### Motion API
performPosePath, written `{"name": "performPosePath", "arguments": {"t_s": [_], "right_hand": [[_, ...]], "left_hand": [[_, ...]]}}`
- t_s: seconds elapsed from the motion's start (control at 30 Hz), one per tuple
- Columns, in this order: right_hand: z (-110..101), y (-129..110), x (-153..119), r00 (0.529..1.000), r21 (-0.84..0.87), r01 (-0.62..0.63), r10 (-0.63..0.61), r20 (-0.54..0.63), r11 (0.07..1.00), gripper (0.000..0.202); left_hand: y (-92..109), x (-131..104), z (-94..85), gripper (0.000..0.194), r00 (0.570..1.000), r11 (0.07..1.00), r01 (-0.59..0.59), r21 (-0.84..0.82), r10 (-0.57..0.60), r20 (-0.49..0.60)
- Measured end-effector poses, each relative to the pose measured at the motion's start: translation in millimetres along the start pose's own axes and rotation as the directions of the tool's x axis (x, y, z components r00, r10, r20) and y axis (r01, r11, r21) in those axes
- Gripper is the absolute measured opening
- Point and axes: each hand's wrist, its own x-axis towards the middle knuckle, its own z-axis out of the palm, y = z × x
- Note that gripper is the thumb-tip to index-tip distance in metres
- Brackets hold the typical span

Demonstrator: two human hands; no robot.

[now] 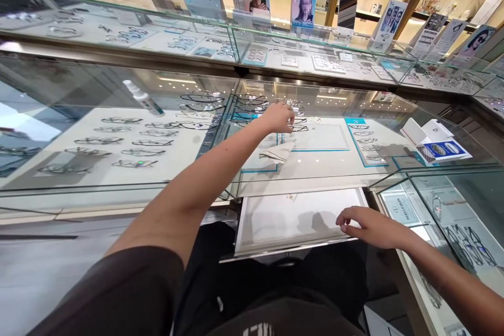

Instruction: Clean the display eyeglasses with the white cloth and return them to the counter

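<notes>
My left hand (277,117) reaches far forward over the glass counter, among rows of eyeglasses (249,98). Its fingers curl downward beside a pair of eyeglasses (301,126); whatever lies between the fingertips is hidden. Just below that hand, a crumpled beige cloth (277,153) rests on the countertop. My right hand (368,226) hovers over the right side of a pulled-out white drawer (275,226), fingers loosely bent and thumb apart, with nothing in them. A tiny gold-coloured item (291,197) lies at the drawer's back edge.
A white spray bottle (143,98) stands at left on the glass countertop (185,163), near more eyeglasses (152,143). At right are an opened white-and-blue box (443,148) and a strip of small glasses (366,140). Behind runs another glass case (271,44) with upright advertising cards (304,2).
</notes>
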Motion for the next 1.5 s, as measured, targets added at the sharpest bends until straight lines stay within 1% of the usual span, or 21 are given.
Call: {"name": "performPosePath", "arguments": {"t_s": [0.07, 0.13, 0.2, 0.27, 0.3, 0.33, 0.37, 0.43, 0.53, 0.6, 0.67, 0.87, 0.97, 1.07, 1.13, 1.2, 1.27, 1.33, 1.4, 1.43, 1.5], "right_hand": [[-9.4, -6.8, 4.9, 0.999, -0.025, 0.036, -0.037, -0.030, 0.999, 0.030], [-25.4, -16.7, 18.9, 0.986, -0.085, 0.100, -0.110, -0.123, 0.991, 0.028], [-46.1, -28.9, 44.4, 0.939, -0.199, 0.174, -0.223, -0.260, 0.964, 0.024], [-68.5, -42.1, 81.3, 0.855, -0.357, 0.211, -0.348, -0.384, 0.910, 0.022], [-79.2, -48.8, 102.7, 0.809, -0.429, 0.192, -0.390, -0.440, 0.883, 0.021], [-89.2, -55.4, 125.0, 0.777, -0.487, 0.151, -0.408, -0.480, 0.860, 0.020], [-98.1, -61.6, 147.3, 0.763, -0.532, 0.107, -0.412, -0.498, 0.840, 0.019], [-112.1, -72.4, 188.0, 0.776, -0.594, 0.016, -0.385, -0.500, 0.805, 0.021], [-124.3, -81.3, 231.8, 0.852, -0.661, -0.092, -0.285, -0.439, 0.745, 0.024], [-128.6, -81.9, 248.6, 0.887, -0.691, -0.137, -0.222, -0.404, 0.709, 0.023], [-131.8, -79.8, 258.6, 0.898, -0.706, -0.155, -0.200, -0.393, 0.692, 0.021], [-136.6, -72.3, 275.9, 0.888, -0.720, -0.152, -0.226, -0.400, 0.677, 0.015], [-133.6, -72.4, 282.9, 0.875, -0.707, -0.163, -0.231, -0.426, 0.688, 0.019], [-132.4, -72.5, 282.2, 0.851, -0.681, -0.181, -0.234, -0.471, 0.709, 0.024], [-135.4, -70.9, 271.1, 0.828, -0.652, -0.184, -0.241, -0.506, 0.735, 0.023], [-141.2, -68.4, 246.7, 0.802, -0.600, -0.128, -0.274, -0.532, 0.790, 0.019], [-146.9, -67.1, 208.1, 0.793, -0.532, 0.005, -0.328, -0.513, 0.847, 0.016], [-148.1, -69.5, 159.6, 0.837, -0.475, 0.157, -0.372, -0.402, 0.866, 0.014], [-140.4, -75.5, 110.4, 0.903, -0.397, 0.268, -0.372, -0.215, 0.878, 0.011], [-132.2, -78.7, 88.8, 0.931, -0.357, 0.290, -0.348, -0.110, 0.888, 0.009], [-107.4, -81.6, 56.3, 0.965, -0.316, 0.261, -0.252, 0.069, 0.912, 0.007]], "left_hand": [[-1.1, -15.2, -4.0, 0.026, 0.994, 0.999, 0.020, -0.048, -0.025, -0.106], [-3.9, -37.2, -7.9, 0.023, 0.973, 0.995, 0.064, -0.078, -0.080, -0.214], [-9.1, -64.4, -10.5, 0.021, 0.942, 0.983, 0.156, -0.100, -0.179, -0.285], [-17.3, -94.4, -10.8, 0.020, 0.893, 0.938, 0.315, -0.141, -0.344, -0.289], [-22.5, -109.9, -9.9, 0.019, 0.857, 0.896, 0.411, -0.169, -0.443, -0.262], [-28.2, -125.3, -8.2, 0.020, 0.815, 0.842, 0.504, -0.191, -0.537, -0.218], [-34.2, -140.4, -5.7, 0.020, 0.767, 0.784, 0.589, -0.197, -0.619, -0.168], [-46.0, -168.3, 1.3, 0.024, 0.688, 0.692, 0.703, -0.163, -0.720, -0.089], [-59.3, -198.2, 14.1, 0.032, 0.633, 0.634, 0.766, -0.104, -0.773, -0.050], [-63.8, -207.1, 20.7, 0.033, 0.623, 0.623, 0.775, -0.103, -0.781, -0.041], [-65.0, -208.3, 23.8, 0.033, 0.616, 0.616, 0.780, -0.109, -0.787, -0.034], [-63.3, -199.7, 20.4, 0.034, 0.599, 0.596, 0.792, -0.134, -0.801, -0.019], [-63.6, -199.6, 19.3, 0.033, 0.593, 0.589, 0.795, -0.143, -0.805, -0.022], [-63.8, -200.8, 18.5, 0.034, 0.596, 0.593, 0.790, -0.152, -0.802, -0.035], [-63.6, -201.4, 17.8, 0.034, 0.600, 0.598, 0.786, -0.160, -0.799, -0.041], [-63.5, -201.7, 17.2, 0.033, 0.601, 0.599, 0.784, -0.164, -0.798, -0.042], [-63.6, -201.9, 17.1, 0.033, 0.600, 0.598, 0.785, -0.160, -0.799, -0.044], [-63.6, -202.1, 16.9, 0.032, 0.592, 0.592, 0.791, -0.152, -0.804, -0.049], [-63.2, -202.7, 15.7, 0.032, 0.581, 0.581, 0.801, -0.147, -0.813, -0.049], [-62.7, -203.2, 14.6, 0.032, 0.575, 0.575, 0.805, -0.146, -0.817, -0.045], [-61.2, -204.7, 11.2, 0.032, 0.581, 0.577, 0.803, -0.147, -0.814, -0.024]]}}
